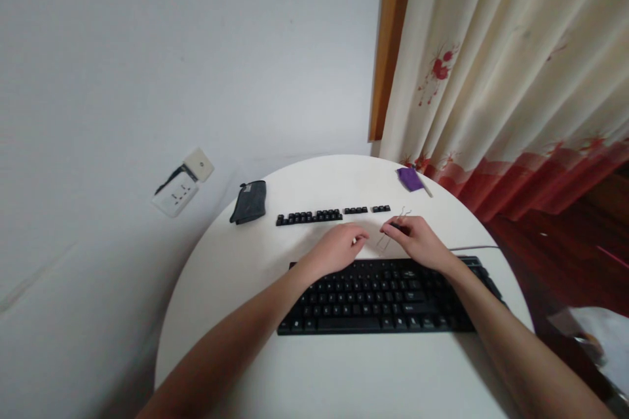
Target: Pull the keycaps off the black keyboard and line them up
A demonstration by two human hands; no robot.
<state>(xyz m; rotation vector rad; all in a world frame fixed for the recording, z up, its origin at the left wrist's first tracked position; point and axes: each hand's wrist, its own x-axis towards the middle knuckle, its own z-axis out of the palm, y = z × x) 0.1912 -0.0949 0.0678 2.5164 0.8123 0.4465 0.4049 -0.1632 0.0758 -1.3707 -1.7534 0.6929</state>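
Note:
A black keyboard (388,298) lies on a round white table (314,366). Beyond it stands a row of loose black keycaps (309,216), with two shorter groups (366,209) to its right. My left hand (339,249) hovers just past the keyboard's far edge, fingers curled together, with nothing I can make out in them. My right hand (417,242) is closed on a small black keycap (398,228). A thin wire tool (386,241) lies on the table between the two hands.
A dark grey pouch (249,201) sits at the table's far left. A purple item (410,178) lies at the far right near a floral curtain (515,78). A wall socket (179,190) is on the white wall. The keyboard cable (474,247) runs right.

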